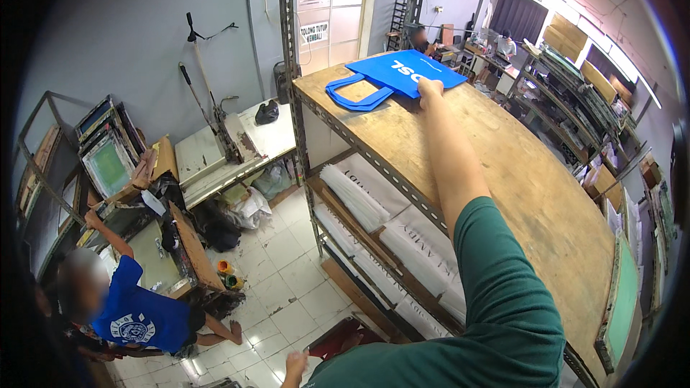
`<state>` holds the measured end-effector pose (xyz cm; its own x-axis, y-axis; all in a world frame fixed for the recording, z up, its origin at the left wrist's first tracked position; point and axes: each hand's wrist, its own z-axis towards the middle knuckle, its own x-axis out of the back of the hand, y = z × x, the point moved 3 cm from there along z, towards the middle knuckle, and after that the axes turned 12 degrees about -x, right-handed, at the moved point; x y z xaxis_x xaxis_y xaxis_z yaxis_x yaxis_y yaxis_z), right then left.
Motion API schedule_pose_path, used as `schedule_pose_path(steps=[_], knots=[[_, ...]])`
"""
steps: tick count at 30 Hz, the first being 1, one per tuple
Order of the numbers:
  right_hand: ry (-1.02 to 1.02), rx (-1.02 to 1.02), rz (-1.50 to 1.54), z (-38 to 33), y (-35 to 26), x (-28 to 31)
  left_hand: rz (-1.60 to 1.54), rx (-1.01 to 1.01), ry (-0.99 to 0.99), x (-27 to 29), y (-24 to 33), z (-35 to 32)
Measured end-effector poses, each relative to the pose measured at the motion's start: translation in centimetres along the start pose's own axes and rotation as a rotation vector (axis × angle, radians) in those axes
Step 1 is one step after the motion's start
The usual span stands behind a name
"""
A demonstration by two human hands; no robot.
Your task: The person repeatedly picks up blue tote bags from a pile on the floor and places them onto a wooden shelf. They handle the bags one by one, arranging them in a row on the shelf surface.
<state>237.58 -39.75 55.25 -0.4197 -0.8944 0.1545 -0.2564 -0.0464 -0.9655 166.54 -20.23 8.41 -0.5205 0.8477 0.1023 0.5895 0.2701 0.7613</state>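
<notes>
The blue tote bag [447, 72] lies flat at the far end of the plywood top [532, 194]; probably light and limp, it is best held by its loop handles [372, 104]. The right hand [431, 89] meets its near edge; whether it pinches cannot be told. The left hand [295, 365], left of the top, is likewise unclear. A slotted metal rail [374, 159] borders the top's left; room opens nearer.

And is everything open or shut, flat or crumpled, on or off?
Blue bag, mostly flat on the wooden tabletop
Right hand, closed on the bag's edge
Left hand, low down, grip unclear
Door, looks shut
Ceiling light, on
Whitish plastic bag, crumpled
</notes>
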Motion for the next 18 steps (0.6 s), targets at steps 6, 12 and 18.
schedule_pose_path(steps=[6,12,18], knots=[[0.044,-0.015,-0.028,0.9,0.3,0.3,0.122,0.316,0.145,4.6,-14.0,-2.3],[-0.038,0.022,0.095,-1.5,1.1,-1.2,0.076,0.217,0.183,5.0,-13.0,0.0],[-0.105,0.05,-0.028,3.8,0.5,-2.2,0.086,-0.017,0.087,1.6,-8.2,5.7]])
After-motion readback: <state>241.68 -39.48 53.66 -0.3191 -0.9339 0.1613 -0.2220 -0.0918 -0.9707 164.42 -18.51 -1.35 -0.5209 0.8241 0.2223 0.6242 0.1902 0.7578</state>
